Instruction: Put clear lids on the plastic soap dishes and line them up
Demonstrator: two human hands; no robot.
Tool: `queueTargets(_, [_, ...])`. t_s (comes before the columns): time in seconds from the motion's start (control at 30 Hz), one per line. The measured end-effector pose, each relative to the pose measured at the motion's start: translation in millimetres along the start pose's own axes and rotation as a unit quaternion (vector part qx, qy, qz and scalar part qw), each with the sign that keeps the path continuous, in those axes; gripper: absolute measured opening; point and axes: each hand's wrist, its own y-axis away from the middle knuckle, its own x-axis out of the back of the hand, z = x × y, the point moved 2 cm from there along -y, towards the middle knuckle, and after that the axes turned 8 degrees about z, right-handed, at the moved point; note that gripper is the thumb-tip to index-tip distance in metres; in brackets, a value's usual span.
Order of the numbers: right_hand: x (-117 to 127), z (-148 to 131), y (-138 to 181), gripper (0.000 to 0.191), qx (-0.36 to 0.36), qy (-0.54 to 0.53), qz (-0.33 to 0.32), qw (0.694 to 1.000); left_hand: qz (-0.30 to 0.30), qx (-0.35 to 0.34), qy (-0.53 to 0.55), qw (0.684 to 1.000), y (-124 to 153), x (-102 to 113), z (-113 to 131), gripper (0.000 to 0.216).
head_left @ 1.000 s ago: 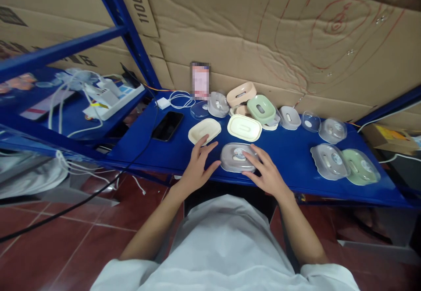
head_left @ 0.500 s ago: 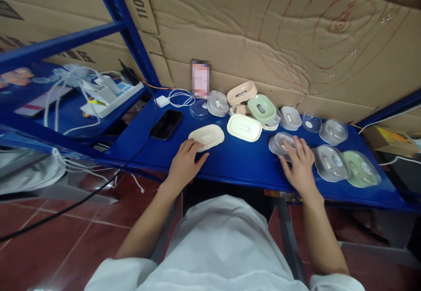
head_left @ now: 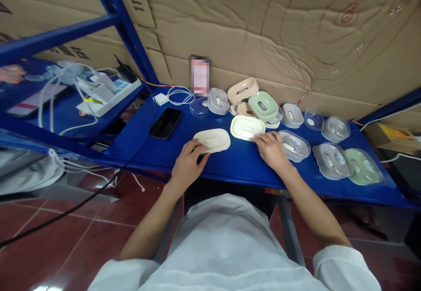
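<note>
1. The cream dish (head_left: 215, 140) lies at the centre of the frame on the blue table (head_left: 226, 166); fingers cover its near left edge.
2. The left grip (head_left: 188, 163) is partly closed at that edge, fingers bent over the rim; I cannot tell whether the thumb pinches it from below.
3. The pale yellow tray (head_left: 246, 126) sits just right of it, its near right corner hidden by fingertips.
4. The right grip (head_left: 272, 150) has its fingers bunched at that corner; its thumb is hard to make out, so I cannot tell how firmly it holds.
5. Right of that hand, a lidded grey dish (head_left: 297, 146) has its left end partly covered.
6. Above, a green dish (head_left: 269, 106) and peach dish (head_left: 251, 88) overlap pieces too hidden to identify.
7. At upper centre, an upright screen (head_left: 200, 76) is pixelated.
8. Printing on the cardboard (head_left: 210, 15) is cut off at the top edge.
</note>
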Motion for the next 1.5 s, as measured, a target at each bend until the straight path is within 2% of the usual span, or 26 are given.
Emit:
queueTargets(0.17, [5.0, -1.7, 3.8, 0.039, -0.014, -0.013, 0.049, 0.999, 0.004, 0.0, 0.009, 1.0, -0.8, -0.1, 0.1, 0.015])
queueTargets(0.27, [-2.8, -6.6, 1.0, 0.044, 0.0, -0.01, 0.022, 1.0, 0.002, -0.006, 0.004, 1.0, -1.1, -0.1, 0.5, 0.015])
queueTargets(0.33, [-4.9, -8.7, 0.2, 0.04, 0.006, -0.024, 0.007, 1.0, 0.001, -0.009, 0.001, 1.0, -1.0, 0.0, 0.8, 0.015])
queueTargets(0.43, [4.2, -9.1, 1.6, 0.036, -0.006, -0.08, 0.033, 0.996, 0.006, -0.012, -0.002, 1.0, -0.5, 0.1, 1.0, 0.015])
queueTargets(0.5, [14.4, -7.2, 3.3, 0.037, -0.051, -0.138, 0.086, 0.985, 0.009, -0.014, -0.003, 1.0, -0.1, -0.1, 0.9, 0.015])
queueTargets(0.6, [19.7, -2.3, 4.8, 0.041, -0.171, -0.208, 0.152, 0.951, 0.013, -0.023, -0.003, 1.0, 0.1, -0.5, 0.7, 0.014])
queueTargets(0.7, [7.2, -3.4, 3.0, 0.046, -0.215, -0.237, 0.117, 0.94, 0.018, -0.031, -0.008, 0.999, -0.1, -0.7, 0.3, 0.013])
queueTargets(0.83, [-7.5, -9.2, 2.1, 0.05, -0.204, -0.233, 0.089, 0.947, 0.014, -0.032, -0.016, 0.999, 0.0, -1.3, -0.3, 0.013])
queueTargets(0.97, [-0.4, -13.0, 7.2, 0.049, -0.186, -0.209, 0.097, 0.955, 0.015, -0.033, -0.019, 0.999, 0.3, -1.5, -0.6, 0.013])
queueTargets(1.07, [9.1, -22.9, 14.9, 0.042, -0.098, -0.181, 0.069, 0.976, 0.015, -0.036, -0.012, 0.999, 0.2, -0.7, -0.5, 0.013])
queueTargets(1.2, [12.4, -42.1, 30.0, 0.04, 0.015, -0.147, -0.009, 0.989, 0.01, -0.043, 0.009, 0.999, -0.1, 1.2, 0.5, 0.014])
queueTargets(1.5, [8.3, -47.1, 39.5, 0.047, 0.015, -0.146, -0.052, 0.988, 0.041, -0.031, 0.002, 0.999, 0.4, 0.2, -0.9, 0.013])
